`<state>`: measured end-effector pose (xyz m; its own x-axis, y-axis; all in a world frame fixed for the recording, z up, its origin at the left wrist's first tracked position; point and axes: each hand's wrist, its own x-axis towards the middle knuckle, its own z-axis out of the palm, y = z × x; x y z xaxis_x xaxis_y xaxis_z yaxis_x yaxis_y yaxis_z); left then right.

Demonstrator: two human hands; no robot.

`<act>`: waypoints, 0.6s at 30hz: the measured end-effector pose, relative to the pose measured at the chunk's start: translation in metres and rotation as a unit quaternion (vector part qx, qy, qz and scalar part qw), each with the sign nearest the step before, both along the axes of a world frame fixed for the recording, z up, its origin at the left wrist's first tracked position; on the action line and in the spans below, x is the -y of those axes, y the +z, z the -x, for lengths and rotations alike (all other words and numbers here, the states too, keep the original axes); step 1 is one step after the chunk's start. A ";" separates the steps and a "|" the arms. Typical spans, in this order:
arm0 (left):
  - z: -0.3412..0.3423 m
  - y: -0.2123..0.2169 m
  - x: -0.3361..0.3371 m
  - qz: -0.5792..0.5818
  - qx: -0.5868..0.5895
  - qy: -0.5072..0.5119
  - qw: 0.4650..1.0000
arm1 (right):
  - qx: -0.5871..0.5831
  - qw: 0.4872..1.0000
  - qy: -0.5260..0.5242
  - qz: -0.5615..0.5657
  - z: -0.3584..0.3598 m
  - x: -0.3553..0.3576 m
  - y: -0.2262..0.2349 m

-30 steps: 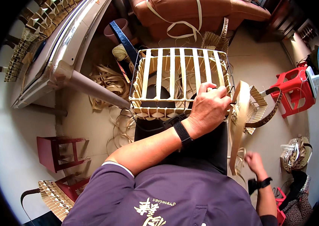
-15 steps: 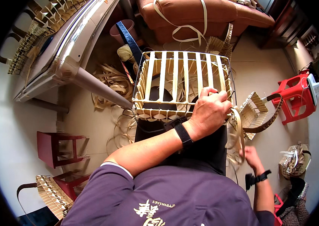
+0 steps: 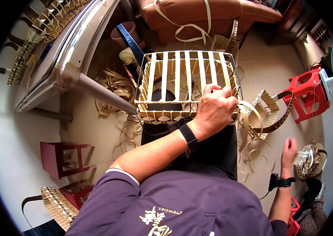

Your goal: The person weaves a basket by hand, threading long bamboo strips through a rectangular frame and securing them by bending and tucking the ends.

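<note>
A rectangular basket frame (image 3: 148, 102) of wire and pale flat strips rests on my lap, its open side crossed by several parallel strips (image 3: 177, 74). My left hand (image 3: 215, 105) reaches across to its near right corner, fingers closed around the rim and the strip end there. From that corner a pale strip (image 3: 253, 112) loops out and hangs down to the right. My right hand (image 3: 289, 151) is out to the right, apart from the basket, its fingers curled closed. What it holds, if anything, is too small to make out.
Behind the loop lies a small woven basket (image 3: 266, 108) with a dark handle. A red plastic stool (image 3: 306, 94) stands at right, near another round basket (image 3: 311, 159). A table leg (image 3: 103, 92) and loose strips (image 3: 115, 86) are at left. The brown sofa (image 3: 198, 19) stands behind.
My right hand has moved outward to the right and slightly up, away from the basket. The strip loop at the corner has shifted and widened. My left hand stays on the rim.
</note>
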<state>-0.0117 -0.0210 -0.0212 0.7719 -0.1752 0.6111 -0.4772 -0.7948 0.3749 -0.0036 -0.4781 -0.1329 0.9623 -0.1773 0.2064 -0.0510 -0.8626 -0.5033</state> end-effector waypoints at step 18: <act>-0.002 -0.002 -0.004 0.038 -0.018 -0.013 0.999 | 0.054 0.949 0.308 -0.039 0.024 -0.142 0.010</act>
<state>-0.0094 -0.0165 -0.0236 0.7895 -0.1493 0.5953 -0.4826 -0.7503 0.4518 -0.0277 -0.3362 -0.1228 0.8620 0.3937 0.3194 0.5069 -0.6718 -0.5401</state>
